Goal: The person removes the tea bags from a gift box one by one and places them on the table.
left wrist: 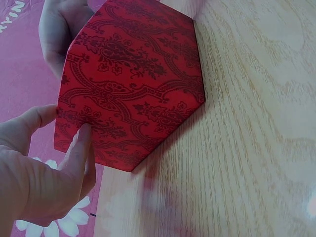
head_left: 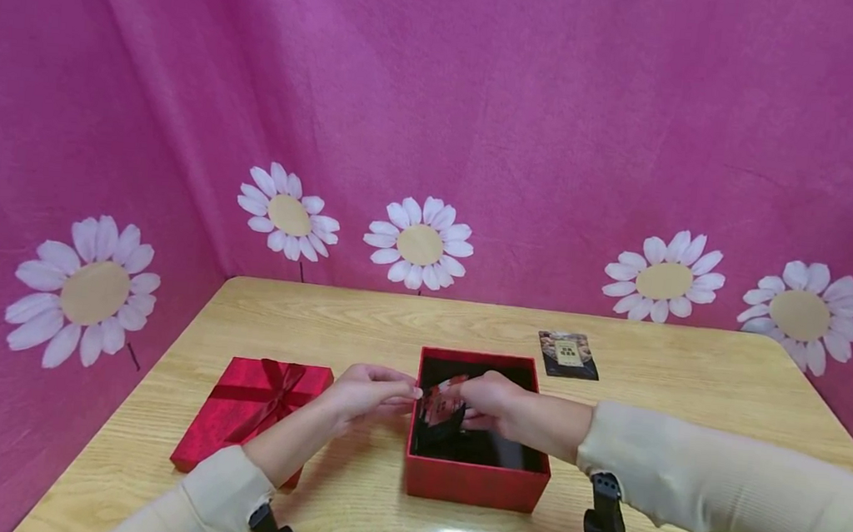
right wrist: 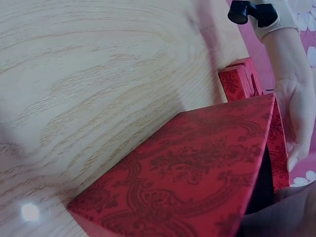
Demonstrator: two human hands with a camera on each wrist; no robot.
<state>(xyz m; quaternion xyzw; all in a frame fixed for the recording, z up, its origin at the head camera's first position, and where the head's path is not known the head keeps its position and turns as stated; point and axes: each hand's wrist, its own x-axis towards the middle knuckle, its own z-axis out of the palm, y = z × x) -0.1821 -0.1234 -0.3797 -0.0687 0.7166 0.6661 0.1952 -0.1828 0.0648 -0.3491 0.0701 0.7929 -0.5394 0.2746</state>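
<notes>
1. The red gift box point(head_left: 473, 484) stands uncovered on the worktop point(head_left: 370, 316), dark inside. What looks like its lid point(head_left: 234, 418), tied with a ribbon bow point(head_left: 280, 396), lies flat to the left, apart from the box, so the uncovering counts as done.
2. The right hand point(head_left: 494, 401) reaches into the box. Its grip appears closed on a black packet point(head_left: 444, 409) with reddish print, thumb on the near face; the fingers behind are partly hidden.
3. That packet is inside the box, leaning near the left wall.
4. The left hand point(head_left: 371, 391) has a loose grip, holding nothing: thumb and fingers rest against the outside of the left wall, as if to steady it.
5. A second item, a flat dark sachet point(head_left: 568, 355) with a pale label, lies on the worktop beyond the box's far right corner, touched by neither hand.
6. By my judgement the handling of the packet is midway: it is not yet released, the sachet lies outside, and the lid is off.
</notes>
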